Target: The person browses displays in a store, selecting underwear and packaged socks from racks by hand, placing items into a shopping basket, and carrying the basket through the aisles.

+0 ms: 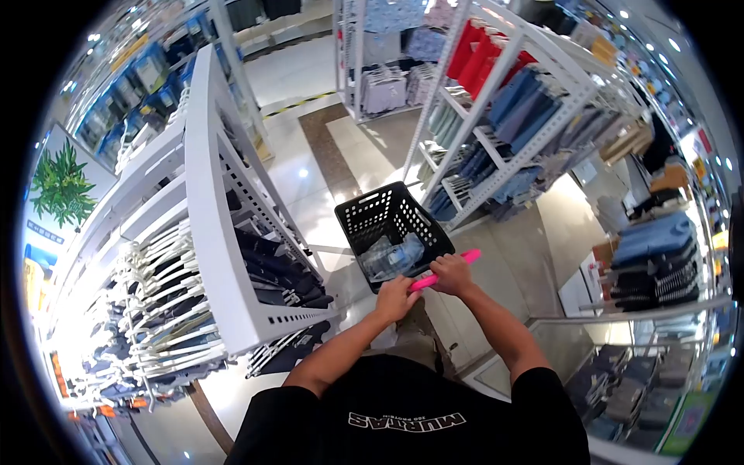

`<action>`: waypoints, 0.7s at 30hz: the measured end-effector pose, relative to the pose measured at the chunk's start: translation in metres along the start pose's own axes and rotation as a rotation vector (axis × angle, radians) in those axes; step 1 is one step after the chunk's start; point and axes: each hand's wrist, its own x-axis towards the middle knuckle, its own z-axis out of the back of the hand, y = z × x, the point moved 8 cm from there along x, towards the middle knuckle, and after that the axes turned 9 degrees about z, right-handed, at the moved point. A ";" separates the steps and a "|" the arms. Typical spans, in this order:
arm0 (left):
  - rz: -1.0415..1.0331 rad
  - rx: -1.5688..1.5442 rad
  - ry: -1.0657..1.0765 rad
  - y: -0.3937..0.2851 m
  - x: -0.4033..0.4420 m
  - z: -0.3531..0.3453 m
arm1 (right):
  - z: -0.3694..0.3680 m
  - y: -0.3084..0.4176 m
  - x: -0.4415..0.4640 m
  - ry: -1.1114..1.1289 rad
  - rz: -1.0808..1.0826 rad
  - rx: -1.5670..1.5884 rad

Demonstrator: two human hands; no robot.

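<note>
Straight ahead, a black shopping basket (pixel 360 225) with rows of square holes in its walls stands in the aisle. Clear plastic packages (pixel 391 256) lie inside at its near end. Across the basket's near edge runs a bright pink handle (pixel 473 255), angled up to the right. My left hand (pixel 395 298) is closed around the handle's left end. Further right along the same bar, my right hand (pixel 452 273) is wrapped over it, leaving the right tip showing. What supports the basket underneath is hidden.
A white rack (pixel 205 232) of hanging clothes stands close on the left. On the right, another white rack (pixel 496 167) carries jeans and red garments. Folded clothes (pixel 655 240) and a glass-sided display (pixel 620 372) are further right. The tiled floor (pixel 310 178) continues ahead to yellow-black tape.
</note>
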 end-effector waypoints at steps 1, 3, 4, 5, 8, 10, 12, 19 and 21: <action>0.029 0.003 -0.009 0.002 0.007 0.001 | -0.004 -0.008 0.007 -0.006 0.019 0.007; 0.083 0.011 -0.032 0.004 0.025 0.002 | -0.016 -0.024 0.021 0.005 0.055 0.019; 0.105 0.031 -0.050 0.007 0.033 0.003 | -0.020 -0.034 0.027 0.007 0.072 0.021; 0.123 0.049 -0.069 0.008 0.042 0.005 | -0.023 -0.042 0.034 -0.008 0.100 0.037; 0.164 0.172 -0.121 0.009 0.069 0.010 | -0.033 -0.057 0.063 -0.052 0.149 0.101; 0.207 0.211 -0.155 0.009 0.093 0.010 | -0.037 -0.069 0.079 -0.063 0.180 0.164; 0.280 0.175 -0.194 0.012 0.118 0.006 | -0.059 -0.081 0.093 -0.038 0.172 0.221; 0.559 0.206 -0.153 0.045 0.181 0.023 | -0.057 -0.137 0.153 0.057 0.282 0.375; 0.583 0.230 -0.132 0.055 0.193 0.025 | -0.066 -0.169 0.166 0.131 0.245 0.327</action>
